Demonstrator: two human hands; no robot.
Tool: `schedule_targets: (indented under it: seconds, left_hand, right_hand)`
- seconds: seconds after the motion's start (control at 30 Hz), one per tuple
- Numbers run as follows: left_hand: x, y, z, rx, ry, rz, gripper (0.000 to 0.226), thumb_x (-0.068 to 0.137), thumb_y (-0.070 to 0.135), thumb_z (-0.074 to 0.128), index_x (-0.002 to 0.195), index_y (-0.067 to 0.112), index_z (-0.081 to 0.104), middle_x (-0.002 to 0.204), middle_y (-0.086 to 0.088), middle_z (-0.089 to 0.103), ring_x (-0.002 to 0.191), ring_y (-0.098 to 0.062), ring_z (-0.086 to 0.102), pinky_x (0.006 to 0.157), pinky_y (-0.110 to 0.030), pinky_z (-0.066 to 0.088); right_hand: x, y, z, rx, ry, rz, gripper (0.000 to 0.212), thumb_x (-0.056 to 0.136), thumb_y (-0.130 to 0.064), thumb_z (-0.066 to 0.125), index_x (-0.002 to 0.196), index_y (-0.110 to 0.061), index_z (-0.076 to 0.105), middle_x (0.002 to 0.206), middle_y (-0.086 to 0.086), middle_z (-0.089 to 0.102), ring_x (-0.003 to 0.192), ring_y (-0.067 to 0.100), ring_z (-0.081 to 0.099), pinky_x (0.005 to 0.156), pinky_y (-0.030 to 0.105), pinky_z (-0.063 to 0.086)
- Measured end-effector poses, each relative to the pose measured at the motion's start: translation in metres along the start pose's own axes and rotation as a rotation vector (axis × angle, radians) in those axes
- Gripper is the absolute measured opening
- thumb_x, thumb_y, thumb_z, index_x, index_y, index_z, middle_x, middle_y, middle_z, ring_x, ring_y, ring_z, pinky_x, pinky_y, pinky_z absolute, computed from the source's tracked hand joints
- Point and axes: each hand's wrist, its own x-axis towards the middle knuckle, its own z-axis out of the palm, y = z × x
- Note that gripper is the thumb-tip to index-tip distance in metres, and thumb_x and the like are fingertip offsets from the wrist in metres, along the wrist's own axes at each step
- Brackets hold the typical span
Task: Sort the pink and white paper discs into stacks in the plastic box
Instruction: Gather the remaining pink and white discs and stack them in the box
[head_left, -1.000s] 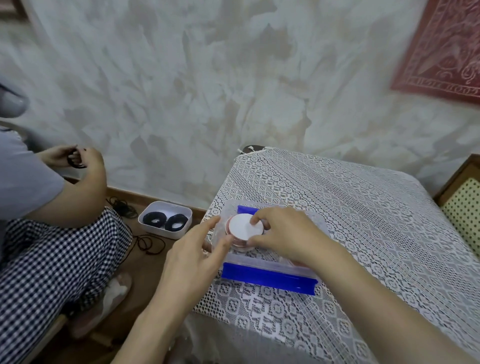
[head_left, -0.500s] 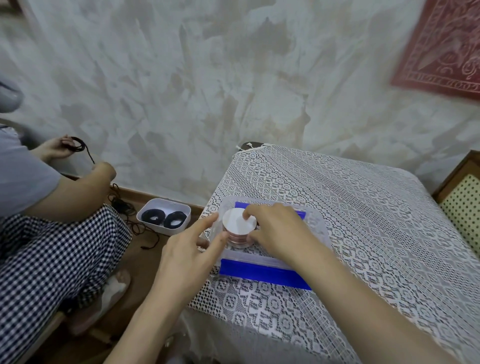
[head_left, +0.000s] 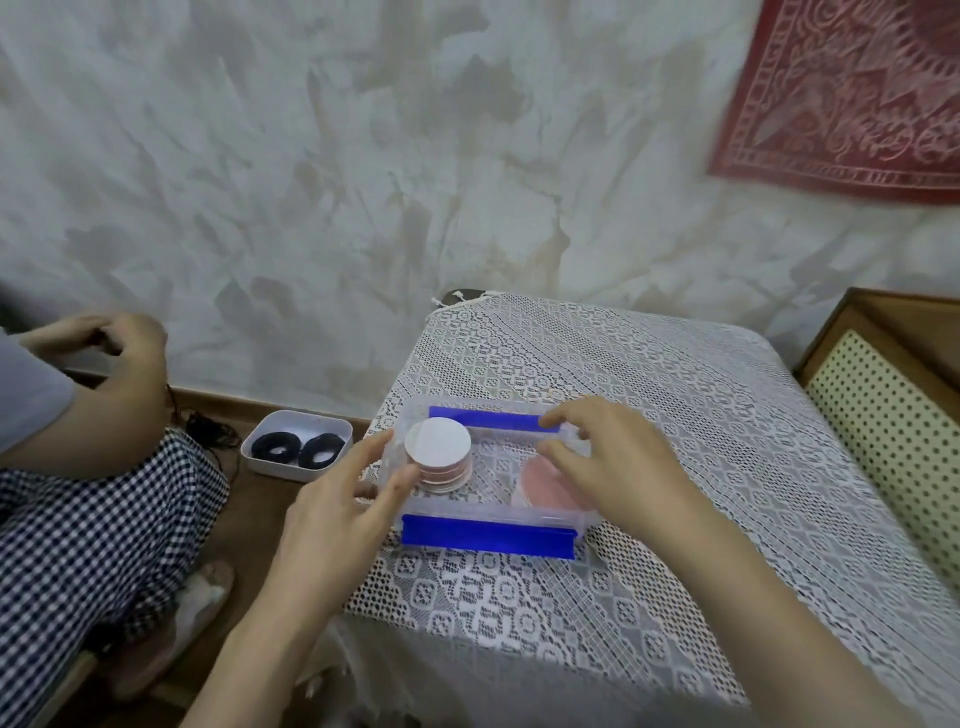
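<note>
One pink stack (head_left: 543, 486) (in the plastic box (head_left: 488, 535)) lies beneath right hand (head_left: 623, 467).

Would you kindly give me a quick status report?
Left hand touches plastic box wall, fingers straight. Right hand hovers empty above pink discs. White-topped stack beside left hand. Nothing blocking.

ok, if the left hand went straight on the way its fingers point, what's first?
Likely the left wall of the plastic box, close to the left hand; right behind it, the disc stack with a white top. Depth is unclear.
</note>
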Motion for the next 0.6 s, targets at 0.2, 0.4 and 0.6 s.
schedule_targets:
  seconds: [0.2, 0.4, 0.6]
  left_hand:
    - [-0.007, 0.006, -0.002, -0.016, -0.078, -0.019, 0.083, 0.079, 0.062, 0.068, 0.151, 0.044, 0.031, 0.142, 0.000, 0.057, 0.122, -0.017, 0.058, 0.091, -0.035, 0.045]
    - [-0.008, 0.017, -0.003, -0.010, -0.120, -0.021, 0.095, 0.074, 0.055, 0.077, 0.154, 0.038, 0.027, 0.146, -0.002, 0.052, 0.128, -0.021, 0.051, 0.099, -0.039, 0.044]
    - [-0.008, 0.035, 0.021, -0.050, -0.139, 0.008, 0.101, 0.069, 0.058, 0.081, 0.153, 0.035, 0.030, 0.150, 0.002, 0.047, 0.131, -0.020, 0.050, 0.104, -0.049, 0.046]
  right_hand:
    - [-0.041, 0.018, -0.003, 0.067, -0.186, 0.103, 0.071, 0.089, -0.064, 0.060, 0.150, -0.029, 0.045, 0.150, -0.010, 0.050, 0.129, 0.014, 0.054, 0.104, 0.039, 0.045]
    - [-0.047, 0.022, -0.004, 0.136, -0.194, 0.118, 0.092, 0.076, -0.060, 0.079, 0.153, -0.028, 0.040, 0.147, -0.005, 0.055, 0.126, 0.020, 0.056, 0.103, 0.040, 0.048]
    - [-0.060, 0.047, -0.021, 0.182, -0.163, 0.175, 0.091, 0.077, -0.054, 0.081, 0.154, -0.029, 0.040, 0.150, -0.002, 0.053, 0.129, 0.021, 0.055, 0.099, 0.034, 0.045]
